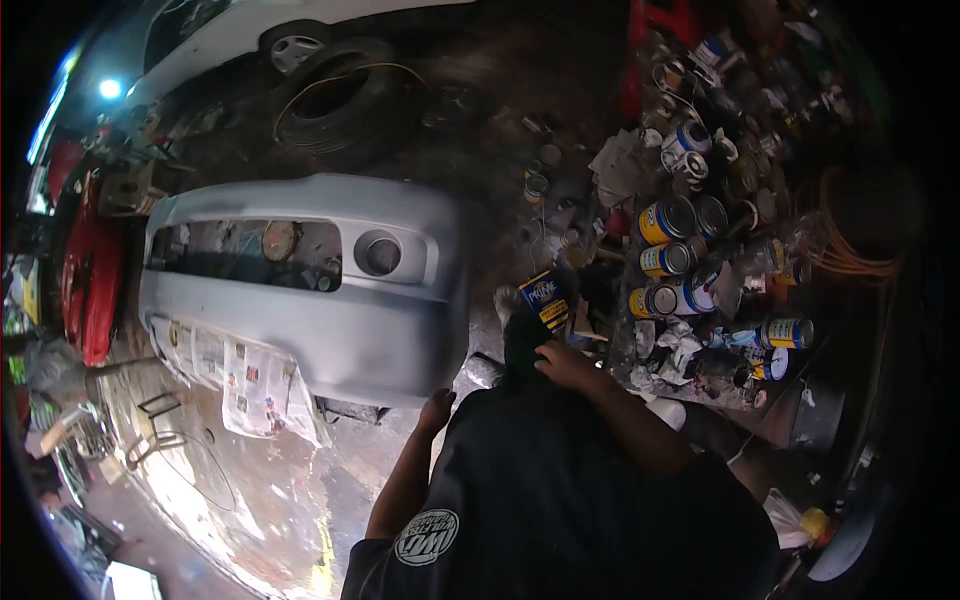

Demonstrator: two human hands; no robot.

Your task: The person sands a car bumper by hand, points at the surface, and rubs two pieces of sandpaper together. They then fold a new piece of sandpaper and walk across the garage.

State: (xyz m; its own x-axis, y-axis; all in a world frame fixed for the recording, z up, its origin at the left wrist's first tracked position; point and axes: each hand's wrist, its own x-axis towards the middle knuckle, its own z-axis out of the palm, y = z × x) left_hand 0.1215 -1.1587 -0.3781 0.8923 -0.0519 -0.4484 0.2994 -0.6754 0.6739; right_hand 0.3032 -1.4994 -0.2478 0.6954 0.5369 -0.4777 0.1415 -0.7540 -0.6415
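Note:
A grey car bumper (330, 340) lies at the centre left, with a round opening and a long rectangular one. My left hand (437, 411) is beside its lower right corner, with the fingers curled; whether it touches the bumper or holds anything is too small to tell. My right hand (563, 365) rests near my dark-clothed leg, just below a dark blue and yellow can (543, 300) labelled PRIME. Its fingers look bent, and what they may hold is hidden. Printed paper sheets (235, 375) hang below the bumper's lower edge.
Many paint cans (665, 220) and crumpled papers crowd the right side. A large tyre (345, 105) lies beyond the bumper, near a white car (220, 35). At the left is a red car part (90, 270), and a thin hose or wire loops on the floor.

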